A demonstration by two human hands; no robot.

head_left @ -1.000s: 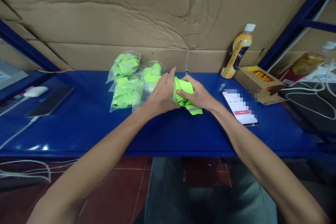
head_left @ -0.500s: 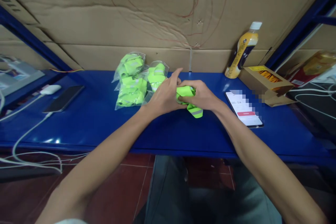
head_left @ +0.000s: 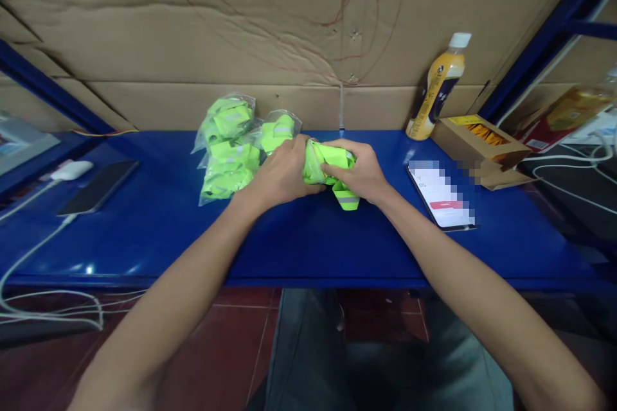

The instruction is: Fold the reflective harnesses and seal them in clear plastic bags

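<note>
The left hand (head_left: pixel 282 173) and right hand (head_left: pixel 359 173) both grip closed around a bunched neon-green vest (head_left: pixel 328 160) with a grey reflective stripe, above the blue surface (head_left: pixel 308 237).

Blue metal shelf (head_left: pixel 308 250): yellow drink bottle (head_left: pixel 438 90) and open cardboard box (head_left: pixel 479 146) far right; black phone (head_left: pixel 99 187) left.

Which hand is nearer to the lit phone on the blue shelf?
Right. The right hand grips the green cloth just left of the lit phone; the left hand grips the cloth's far side, next to the bagged green bundles.
</note>
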